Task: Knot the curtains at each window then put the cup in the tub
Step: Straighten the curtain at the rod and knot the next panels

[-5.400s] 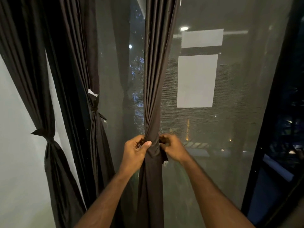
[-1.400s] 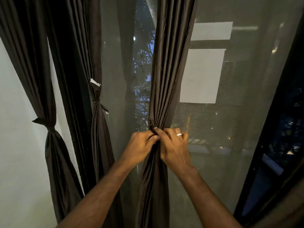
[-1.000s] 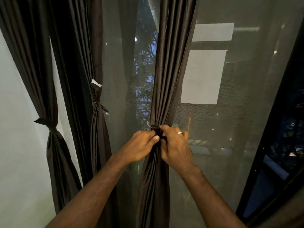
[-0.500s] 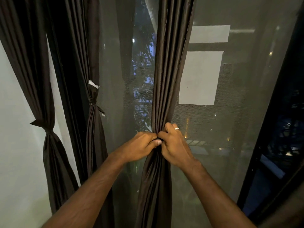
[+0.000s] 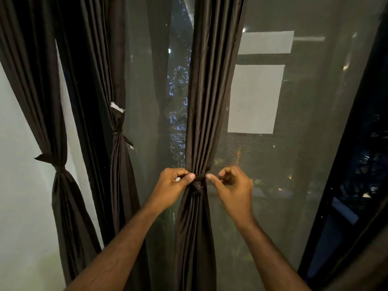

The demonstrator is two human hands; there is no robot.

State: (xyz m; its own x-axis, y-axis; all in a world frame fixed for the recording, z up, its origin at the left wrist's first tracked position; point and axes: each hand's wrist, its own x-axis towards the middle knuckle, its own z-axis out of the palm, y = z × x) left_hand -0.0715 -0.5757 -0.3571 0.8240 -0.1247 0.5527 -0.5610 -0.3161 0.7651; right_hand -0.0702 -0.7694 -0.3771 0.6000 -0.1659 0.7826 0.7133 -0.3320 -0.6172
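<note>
A dark brown curtain (image 5: 210, 97) hangs in the middle of the window, gathered at waist height by a thin dark tie band (image 5: 199, 179). My left hand (image 5: 173, 186) pinches the band's left end, and my right hand (image 5: 233, 186) pinches its right end. The hands are apart, one on each side of the curtain, with the band stretched between them. Two more curtains on the left, the far-left curtain (image 5: 56, 185) and the second curtain (image 5: 118, 154), hang with ties around them. No cup or tub is in view.
A grey mesh screen (image 5: 304, 143) covers the window glass, with night lights and white panels showing through it. A dark window frame (image 5: 346, 164) runs down the right side. A pale wall (image 5: 19, 185) is at the left.
My hands were pressed together at the front of the curtain; now they have pulled apart sideways, each holding one end of the band, which has drawn tight around the gathered cloth.
</note>
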